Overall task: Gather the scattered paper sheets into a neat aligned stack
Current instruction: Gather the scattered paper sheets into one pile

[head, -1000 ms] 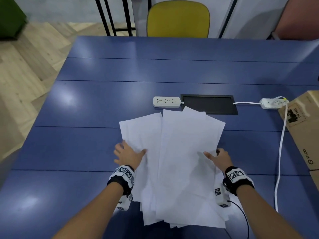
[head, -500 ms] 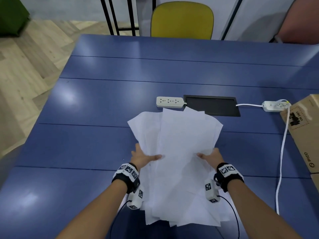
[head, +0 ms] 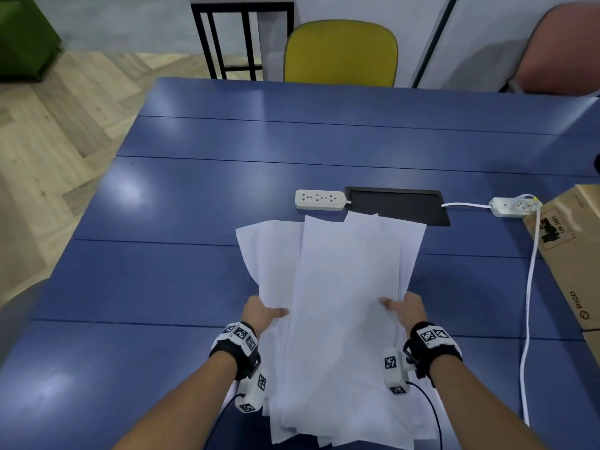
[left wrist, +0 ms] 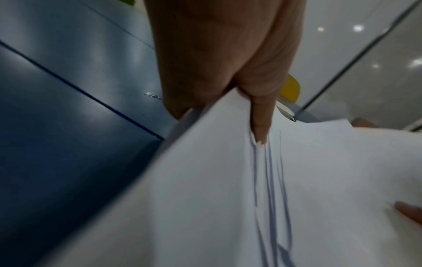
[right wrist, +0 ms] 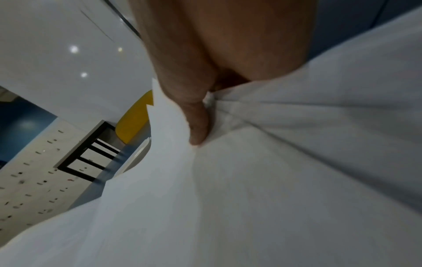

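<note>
The left hand and the right hand pinch the loose pile of white paper sheets from both sides, each thumb on top and the other fingers hidden under the paper. Between the two thumbs the sheets bulge and overlap unevenly above the blue wooden table. Beyond the fingertips lies a white power strip.

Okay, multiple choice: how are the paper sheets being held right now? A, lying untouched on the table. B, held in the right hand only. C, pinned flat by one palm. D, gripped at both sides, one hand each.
D: the left hand and the right hand each pinch one side of the paper sheets, thumbs on top.
</note>
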Action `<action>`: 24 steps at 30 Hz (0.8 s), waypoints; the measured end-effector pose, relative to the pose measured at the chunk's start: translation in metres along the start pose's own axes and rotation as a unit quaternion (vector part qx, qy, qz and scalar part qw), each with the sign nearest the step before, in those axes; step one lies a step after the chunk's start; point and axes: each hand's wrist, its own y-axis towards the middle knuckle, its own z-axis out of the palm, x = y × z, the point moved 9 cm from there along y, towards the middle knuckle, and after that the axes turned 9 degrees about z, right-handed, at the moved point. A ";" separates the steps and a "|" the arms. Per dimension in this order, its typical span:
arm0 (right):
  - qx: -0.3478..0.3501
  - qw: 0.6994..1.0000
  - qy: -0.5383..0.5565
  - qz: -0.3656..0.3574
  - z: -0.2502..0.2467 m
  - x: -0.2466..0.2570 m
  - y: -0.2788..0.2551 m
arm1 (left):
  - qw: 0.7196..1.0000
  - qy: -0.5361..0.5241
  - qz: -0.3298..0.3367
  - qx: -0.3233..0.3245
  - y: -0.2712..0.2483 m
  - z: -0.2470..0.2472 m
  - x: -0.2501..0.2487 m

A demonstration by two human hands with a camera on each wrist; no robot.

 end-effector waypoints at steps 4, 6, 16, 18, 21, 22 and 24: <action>-0.056 0.997 0.008 0.047 -0.019 -0.023 0.008 | 0.998 0.025 0.038 -0.045 -0.014 -0.009 -0.024; -0.091 0.994 0.013 0.052 -0.034 -0.026 0.005 | 0.997 0.017 0.050 -0.061 -0.017 -0.019 -0.029; -0.220 0.971 -0.045 0.078 -0.141 -0.038 -0.004 | 0.994 -0.051 0.090 -0.027 -0.010 -0.119 -0.056; -0.221 0.971 -0.059 0.077 -0.154 -0.036 -0.006 | 0.992 -0.057 0.110 0.015 -0.014 -0.136 -0.073; -0.218 0.972 -0.069 0.056 -0.156 -0.029 -0.008 | 0.987 -0.050 0.132 0.080 -0.019 -0.148 -0.094; -0.217 0.972 -0.073 0.047 -0.153 -0.025 -0.010 | 0.986 -0.049 0.131 0.094 -0.019 -0.146 -0.099; -0.199 0.977 -0.074 0.034 -0.137 -0.018 -0.014 | 0.984 -0.063 0.123 0.112 -0.018 -0.135 -0.102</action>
